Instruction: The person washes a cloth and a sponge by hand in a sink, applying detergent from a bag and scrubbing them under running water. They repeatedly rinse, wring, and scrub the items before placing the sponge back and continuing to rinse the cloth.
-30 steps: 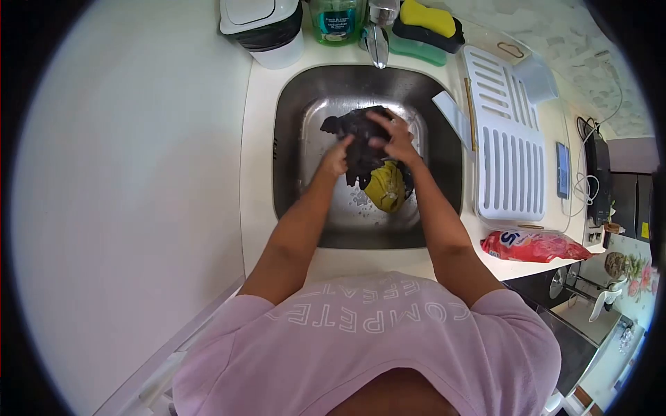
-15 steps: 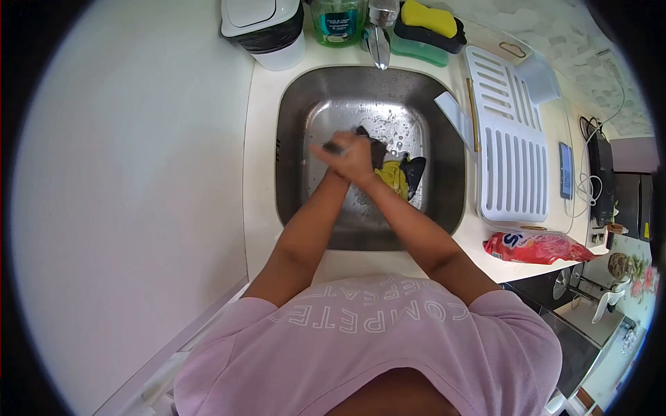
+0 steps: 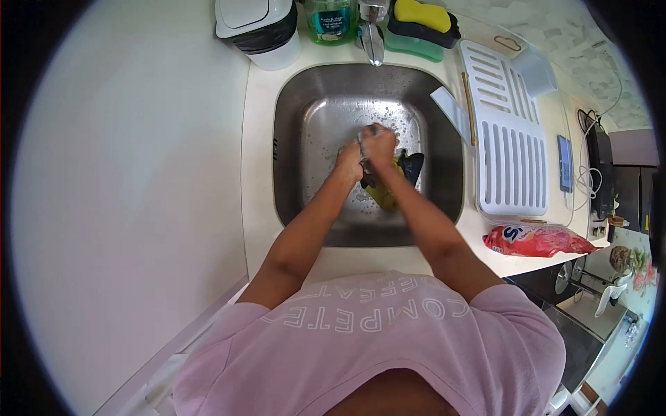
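Over the metal sink (image 3: 298, 201), my left hand (image 3: 349, 161) and my right hand (image 3: 379, 147) are pressed together, fingers closed on a wet dark cloth (image 3: 368, 182). Whitish suds show between them, and the right hand is slightly blurred. Part of the dark cloth hangs below my fingers. Just under my right wrist, a yellow cloth (image 3: 383, 197) with a black part (image 3: 413, 165) lies on the sink floor, partly covered by the right forearm.
Behind the sink stand a faucet (image 3: 372, 43), a green soap bottle (image 3: 331, 22), a yellow sponge (image 3: 422, 15) on a holder and a lidded bin (image 3: 274, 52). To the right are a white dish rack (image 3: 513, 156), a phone (image 3: 565, 163) and a red packet (image 3: 538, 241).
My hands have shifted slightly right, from overlapping to side by side on the dark cloth. The yellow cloth has moved a little towards me.
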Available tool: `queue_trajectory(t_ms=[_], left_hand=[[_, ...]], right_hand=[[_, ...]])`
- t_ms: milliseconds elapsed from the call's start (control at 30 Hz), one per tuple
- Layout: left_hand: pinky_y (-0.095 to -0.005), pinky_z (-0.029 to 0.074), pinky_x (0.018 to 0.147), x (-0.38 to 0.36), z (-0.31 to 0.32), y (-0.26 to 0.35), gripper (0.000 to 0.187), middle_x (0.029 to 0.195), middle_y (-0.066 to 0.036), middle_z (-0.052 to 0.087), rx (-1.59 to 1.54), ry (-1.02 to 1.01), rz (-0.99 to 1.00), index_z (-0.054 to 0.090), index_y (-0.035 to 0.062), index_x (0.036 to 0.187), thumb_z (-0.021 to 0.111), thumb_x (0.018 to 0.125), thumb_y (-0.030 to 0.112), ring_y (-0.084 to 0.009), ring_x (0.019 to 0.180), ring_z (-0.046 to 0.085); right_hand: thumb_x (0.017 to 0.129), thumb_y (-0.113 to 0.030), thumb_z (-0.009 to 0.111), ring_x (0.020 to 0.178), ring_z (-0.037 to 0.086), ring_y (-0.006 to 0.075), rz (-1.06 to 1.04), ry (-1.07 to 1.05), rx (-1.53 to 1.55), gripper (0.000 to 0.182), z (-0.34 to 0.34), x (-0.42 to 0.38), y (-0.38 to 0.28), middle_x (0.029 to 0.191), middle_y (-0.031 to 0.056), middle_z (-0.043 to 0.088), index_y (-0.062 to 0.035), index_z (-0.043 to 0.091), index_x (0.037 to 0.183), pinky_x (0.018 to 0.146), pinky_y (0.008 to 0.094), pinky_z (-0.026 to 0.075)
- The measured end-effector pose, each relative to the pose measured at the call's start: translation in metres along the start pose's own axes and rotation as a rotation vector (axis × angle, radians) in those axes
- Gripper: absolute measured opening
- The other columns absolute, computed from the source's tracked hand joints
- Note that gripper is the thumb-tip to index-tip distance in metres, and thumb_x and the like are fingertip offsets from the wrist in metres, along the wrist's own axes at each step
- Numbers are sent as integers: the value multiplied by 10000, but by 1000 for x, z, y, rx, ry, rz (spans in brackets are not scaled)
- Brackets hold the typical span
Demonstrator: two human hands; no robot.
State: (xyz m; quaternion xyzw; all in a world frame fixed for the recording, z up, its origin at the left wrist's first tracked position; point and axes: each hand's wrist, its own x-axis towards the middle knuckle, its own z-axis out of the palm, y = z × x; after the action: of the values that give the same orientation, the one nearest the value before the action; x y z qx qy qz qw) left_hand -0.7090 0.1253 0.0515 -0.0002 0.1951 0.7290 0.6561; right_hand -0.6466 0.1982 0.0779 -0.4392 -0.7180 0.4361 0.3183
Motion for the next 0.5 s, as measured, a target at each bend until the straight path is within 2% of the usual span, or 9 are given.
queue_trajectory(t_ms=[67,100,133,200,267,333,400,433,500], left_hand=[[-290,462,616,-19,76,14,267,809,-101,558,510,619,-135,523,-13,929,463,826,226,-173,703,552],[-265,453,620,-22,70,17,309,811,-108,555,615,502,-118,525,-41,929,498,820,247,-176,697,556],[-265,453,620,-22,74,20,309,811,-108,555,616,497,-117,525,-41,929,498,820,247,-176,697,556],[-249,451,633,-24,81,26,275,799,-78,562,1362,358,-106,539,-39,936,546,796,197,-153,688,557],[-244,452,646,-27,92,38,276,811,-68,573,1318,179,-73,543,-39,944,579,775,177,-137,701,560],[-240,454,659,-37,102,53,285,823,-58,585,1267,4,-42,546,-38,951,612,754,157,-122,713,563],[-245,466,691,-57,108,69,318,860,-57,605,901,43,39,542,-20,994,642,726,119,-106,746,575],[-277,474,728,-54,88,72,352,905,-70,606,678,101,48,543,-1,1007,660,723,171,-130,775,585],[-270,465,753,-53,85,63,341,911,-66,606,423,262,-12,550,16,1001,641,740,216,-139,786,588]], right_hand=[[666,-179,606,835,570,285,162,-240,-196,371,-17,18,30,927,166,592,-88,545,1021,781,368,421],[666,-179,606,835,570,285,162,-241,-195,371,-21,18,25,927,166,592,-88,545,1021,781,368,421],[674,-201,615,985,475,272,-92,-420,-315,471,-28,21,17,1079,134,507,-134,478,1120,859,388,358],[681,-223,624,1135,381,259,-348,-599,-435,579,-35,23,11,1230,102,423,-180,411,1218,937,408,296],[688,-223,639,1260,147,242,-66,-852,-62,639,-37,27,7,1329,52,279,-233,368,1266,1013,443,142],[695,-231,641,1233,248,230,14,-899,-4,639,-55,36,13,1313,45,321,-192,368,1271,1011,394,205],[714,-244,637,1148,389,208,135,-832,423,583,-71,43,29,1283,52,377,-99,416,1234,969,343,308],[724,-229,637,999,519,185,369,-717,1085,449,-75,31,22,1179,72,488,-29,526,1111,855,309,424],[721,-226,642,977,527,182,477,-543,1172,459,-58,25,13,1121,69,517,-57,522,1130,841,308,427]])
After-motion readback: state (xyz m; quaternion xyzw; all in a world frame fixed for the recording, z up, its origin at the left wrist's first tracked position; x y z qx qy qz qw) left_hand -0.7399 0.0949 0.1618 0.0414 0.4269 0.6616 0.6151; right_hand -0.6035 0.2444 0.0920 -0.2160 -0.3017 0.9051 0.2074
